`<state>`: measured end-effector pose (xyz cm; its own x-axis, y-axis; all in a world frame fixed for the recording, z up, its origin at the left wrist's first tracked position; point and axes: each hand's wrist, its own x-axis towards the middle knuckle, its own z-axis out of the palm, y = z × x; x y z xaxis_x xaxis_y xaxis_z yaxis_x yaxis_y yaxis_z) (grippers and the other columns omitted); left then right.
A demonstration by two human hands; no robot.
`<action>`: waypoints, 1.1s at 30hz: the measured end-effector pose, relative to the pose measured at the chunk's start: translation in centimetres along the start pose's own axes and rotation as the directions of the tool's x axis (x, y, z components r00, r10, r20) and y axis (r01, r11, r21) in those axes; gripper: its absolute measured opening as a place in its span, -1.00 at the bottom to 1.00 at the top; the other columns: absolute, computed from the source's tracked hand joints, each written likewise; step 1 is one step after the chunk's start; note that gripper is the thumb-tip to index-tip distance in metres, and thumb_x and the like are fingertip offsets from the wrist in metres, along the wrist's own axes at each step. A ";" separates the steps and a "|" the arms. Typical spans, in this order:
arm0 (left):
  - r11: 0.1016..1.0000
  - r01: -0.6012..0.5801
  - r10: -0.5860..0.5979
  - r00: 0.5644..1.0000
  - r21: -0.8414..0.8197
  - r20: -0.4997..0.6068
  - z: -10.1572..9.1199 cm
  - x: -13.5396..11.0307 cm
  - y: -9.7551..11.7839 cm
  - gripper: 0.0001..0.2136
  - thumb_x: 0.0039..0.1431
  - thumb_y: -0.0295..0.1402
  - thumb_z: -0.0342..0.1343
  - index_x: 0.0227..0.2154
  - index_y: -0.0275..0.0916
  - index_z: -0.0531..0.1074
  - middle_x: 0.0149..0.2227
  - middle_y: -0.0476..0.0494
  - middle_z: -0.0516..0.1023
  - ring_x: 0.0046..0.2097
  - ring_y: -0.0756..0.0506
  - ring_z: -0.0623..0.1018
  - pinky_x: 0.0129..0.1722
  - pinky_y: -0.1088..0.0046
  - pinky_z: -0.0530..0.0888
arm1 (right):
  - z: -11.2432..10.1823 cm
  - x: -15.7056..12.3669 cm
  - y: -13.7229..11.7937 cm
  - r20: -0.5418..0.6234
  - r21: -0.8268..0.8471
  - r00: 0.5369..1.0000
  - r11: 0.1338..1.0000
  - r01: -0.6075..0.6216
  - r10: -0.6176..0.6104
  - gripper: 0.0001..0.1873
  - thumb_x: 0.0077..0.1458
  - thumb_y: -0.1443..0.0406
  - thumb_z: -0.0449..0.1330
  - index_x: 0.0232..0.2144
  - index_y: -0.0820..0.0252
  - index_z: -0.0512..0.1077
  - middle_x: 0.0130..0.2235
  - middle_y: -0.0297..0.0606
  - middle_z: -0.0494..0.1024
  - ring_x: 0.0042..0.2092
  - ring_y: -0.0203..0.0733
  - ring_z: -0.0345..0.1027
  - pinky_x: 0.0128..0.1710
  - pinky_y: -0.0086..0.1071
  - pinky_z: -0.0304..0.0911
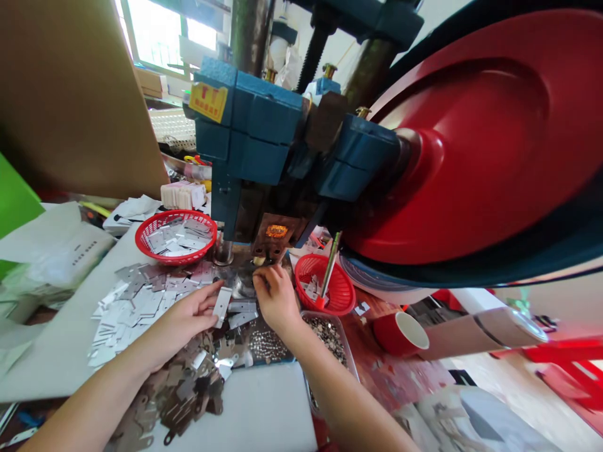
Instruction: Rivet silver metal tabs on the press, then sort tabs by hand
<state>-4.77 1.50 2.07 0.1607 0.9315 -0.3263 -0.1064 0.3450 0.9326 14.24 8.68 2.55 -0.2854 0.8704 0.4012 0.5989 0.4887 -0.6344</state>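
Observation:
My left hand [186, 317] pinches a small flat metal plate [222, 304] between thumb and fingers, just left of the press bed. My right hand [274, 295] is curled with its fingertips pinched together right under the die [276, 238] of the blue punch press [264, 135]; what it grips is too small to make out. Loose silver plates [141, 301] lie spread to the left of my left hand, and darker plates [183, 386] are heaped below it.
A red basket [175, 236] of plates sits behind the pile. A smaller red basket [325, 285] with a rod stands right of the press, beside a clear tray [330, 336] of small parts and a red cup [400, 333]. A big red flywheel [494, 138] fills the right.

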 end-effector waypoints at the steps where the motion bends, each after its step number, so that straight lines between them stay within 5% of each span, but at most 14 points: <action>1: 1.000 0.001 -0.002 1.000 0.005 0.016 0.1 0.1 -0.1 -0.29 -0.03 -0.40 0.15 0.24 -0.20 0.09 0.02 -0.18 0.50 0.09 -0.17 0.43 0.02 0.32 0.37 | -0.2 -0.5 -0.7 0.046 0.037 0.998 0.999 0.035 -0.036 -0.82 0.16 0.35 0.09 -0.24 0.14 0.48 -0.26 -0.24 0.48 -0.15 -0.18 0.33 -0.09 -0.30 0.23; 6: 0.988 -0.025 0.026 1.000 0.154 -0.004 0.5 0.2 0.0 -0.33 0.00 -0.29 0.19 0.21 -0.16 0.15 -0.28 -0.03 0.57 -0.21 -0.09 0.52 -0.21 0.41 0.41 | -1.0 -2.2 -2.5 0.304 0.169 0.946 0.984 0.065 -0.115 -0.64 0.13 0.33 0.17 0.01 0.09 0.39 -0.12 -0.25 0.52 -0.08 -0.21 0.37 -0.04 -0.35 0.25; 11: 0.984 -0.012 0.024 0.998 0.175 -0.063 1.1 0.2 0.7 -0.52 0.03 -0.14 0.16 0.03 -0.14 0.36 -0.37 0.00 0.54 -0.37 -0.04 0.49 -0.37 0.47 0.39 | -1.8 -3.2 -1.8 0.306 0.166 0.903 0.951 0.261 -0.301 -0.74 0.16 0.27 0.17 -0.09 0.08 0.47 -0.22 -0.26 0.56 -0.18 -0.21 0.39 -0.09 -0.35 0.26; 14: 0.983 -0.012 0.029 0.995 0.183 -0.094 1.8 1.1 1.5 -0.62 0.06 -0.04 0.09 -0.15 -0.16 0.47 -0.20 -0.09 0.56 -0.29 -0.09 0.53 -0.32 0.40 0.44 | -1.8 -3.0 -0.9 0.153 0.083 0.973 0.983 0.161 -0.173 -0.85 0.16 0.28 0.16 -0.28 0.07 0.55 -0.36 -0.30 0.53 -0.27 -0.24 0.37 -0.14 -0.36 0.26; 16: 0.945 -0.102 0.146 0.982 0.312 -0.119 2.3 2.1 2.3 -0.62 0.08 0.01 0.03 -0.26 -0.17 0.50 -0.22 -0.10 0.57 -0.26 -0.12 0.53 -0.28 0.37 0.44 | -1.5 -2.2 -0.2 0.045 0.080 0.997 0.995 0.056 -0.060 -0.88 0.12 0.29 0.20 -0.37 0.10 0.56 -0.36 -0.28 0.48 -0.26 -0.24 0.35 -0.17 -0.37 0.26; 19: 0.763 -0.241 0.385 0.915 0.600 -0.122 3.0 3.7 3.4 -0.64 0.09 0.01 0.00 -0.37 -0.17 0.50 -0.33 -0.07 0.58 -0.25 -0.15 0.52 -0.24 0.35 0.40 | -0.8 -0.7 1.2 -0.018 0.164 1.000 0.986 -0.008 0.011 -0.90 0.09 0.33 0.19 -0.40 0.14 0.53 -0.32 -0.27 0.45 -0.23 -0.24 0.35 -0.19 -0.39 0.27; 23: 0.585 -0.234 0.522 0.841 0.776 -0.140 3.4 5.4 3.9 -0.64 0.17 -0.05 -0.09 -0.32 -0.18 0.49 -0.28 -0.12 0.58 -0.20 -0.19 0.52 -0.19 0.31 0.38 | 0.2 0.9 2.7 -0.013 0.198 0.993 0.974 -0.110 0.115 -0.90 0.08 0.35 0.17 -0.32 0.14 0.49 -0.35 -0.33 0.48 -0.25 -0.23 0.36 -0.20 -0.37 0.27; 29: 0.544 -0.231 0.559 0.816 0.807 -0.144 3.0 7.6 2.8 -0.76 0.08 -0.17 0.04 -0.33 -0.20 0.49 -0.20 -0.19 0.54 -0.06 -0.23 0.47 0.02 0.23 0.32 | 0.8 2.3 3.4 -0.068 0.122 0.987 0.983 -0.139 0.148 -0.91 -0.02 0.40 0.23 -0.41 0.14 0.50 -0.28 -0.27 0.45 -0.19 -0.19 0.35 -0.12 -0.32 0.28; 33: 0.590 -0.209 0.507 0.848 0.780 -0.157 2.4 8.5 2.4 -0.71 0.07 -0.23 0.02 -0.20 -0.21 0.47 -0.09 -0.19 0.53 -0.01 -0.22 0.47 0.06 0.24 0.33 | 1.2 2.9 3.7 -0.015 0.142 0.983 0.973 -0.181 0.185 -0.85 -0.07 0.39 0.25 -0.35 0.15 0.51 -0.28 -0.27 0.44 -0.20 -0.19 0.36 -0.12 -0.31 0.30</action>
<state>-1.27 9.97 1.95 -0.0716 0.9825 0.1719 0.6687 -0.0806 0.7392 14.70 13.06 0.60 -0.1583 0.9447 0.2871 0.5280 0.3267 -0.7839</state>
